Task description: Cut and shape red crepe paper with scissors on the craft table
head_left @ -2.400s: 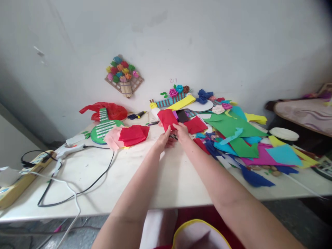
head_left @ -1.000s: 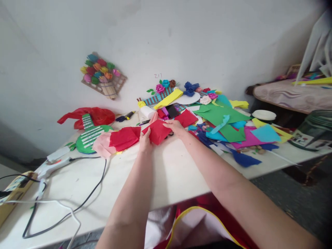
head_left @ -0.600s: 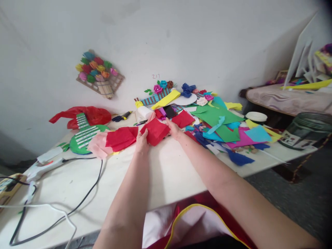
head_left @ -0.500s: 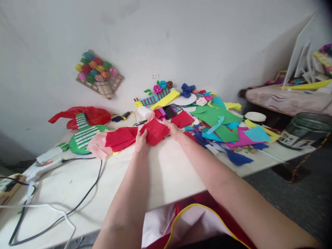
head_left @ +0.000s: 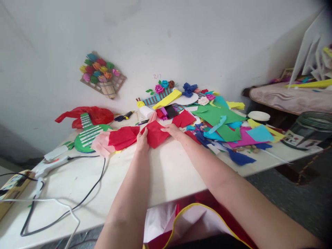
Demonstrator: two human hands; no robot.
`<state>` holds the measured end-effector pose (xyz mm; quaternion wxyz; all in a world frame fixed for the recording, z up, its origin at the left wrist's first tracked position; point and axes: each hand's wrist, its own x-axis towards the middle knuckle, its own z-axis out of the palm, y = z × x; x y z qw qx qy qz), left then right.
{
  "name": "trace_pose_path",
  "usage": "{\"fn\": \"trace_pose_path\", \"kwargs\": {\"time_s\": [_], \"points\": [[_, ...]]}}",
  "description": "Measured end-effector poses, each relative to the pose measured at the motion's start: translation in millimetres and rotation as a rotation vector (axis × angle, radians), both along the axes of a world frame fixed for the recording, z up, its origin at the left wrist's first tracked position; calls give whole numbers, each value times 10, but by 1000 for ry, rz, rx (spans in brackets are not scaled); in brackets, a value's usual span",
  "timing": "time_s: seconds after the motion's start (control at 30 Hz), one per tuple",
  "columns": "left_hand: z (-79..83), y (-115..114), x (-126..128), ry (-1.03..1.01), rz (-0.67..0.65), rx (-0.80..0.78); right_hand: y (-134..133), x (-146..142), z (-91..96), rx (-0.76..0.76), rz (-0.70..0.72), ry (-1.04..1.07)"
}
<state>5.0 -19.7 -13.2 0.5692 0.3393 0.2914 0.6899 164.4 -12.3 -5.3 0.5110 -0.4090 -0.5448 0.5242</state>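
A piece of red crepe paper is stretched between my two hands above the table's middle. My left hand pinches its left edge, the thumb on top. The fingers of my right hand grip the right edge from the side. Left of my left hand lies more red crepe paper, overlapping a pale pink sheet. Just behind my right hand is another red piece.
Heaped coloured paper scraps cover the table's right side, near a glass jar. At left are a green guitar-shaped craft, a red plastic bag, pliers, a power strip and a black cable.
My right hand has shifted slightly left along the red paper's edge, and the paper has turned a little. The whole view has swung slightly left.
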Motion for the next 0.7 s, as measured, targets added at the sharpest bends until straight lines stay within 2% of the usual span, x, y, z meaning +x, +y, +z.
{"fn": "trace_pose_path", "kwargs": {"time_s": [0.23, 0.37, 0.43, 0.53, 0.6, 0.7], "points": [[24, 1, -5, -1, 34, 40, -43, -36, 54, 50, -71, -122], [4, 38, -39, -1, 44, 40, 9, 12, 72, 61, -222, -183], [7, 54, -70, -25, 76, 35, 47, 60, 78, 65, -333, -362], [45, 48, -119, -92, 152, 35, 54, 109, 104, 156, -480, -817], [89, 18, -138, -130, 191, 19, 8, 95, 136, 183, -473, -1073], [156, -51, -125, -142, 203, -19, -102, 1, 193, 175, -368, -1313]]}}
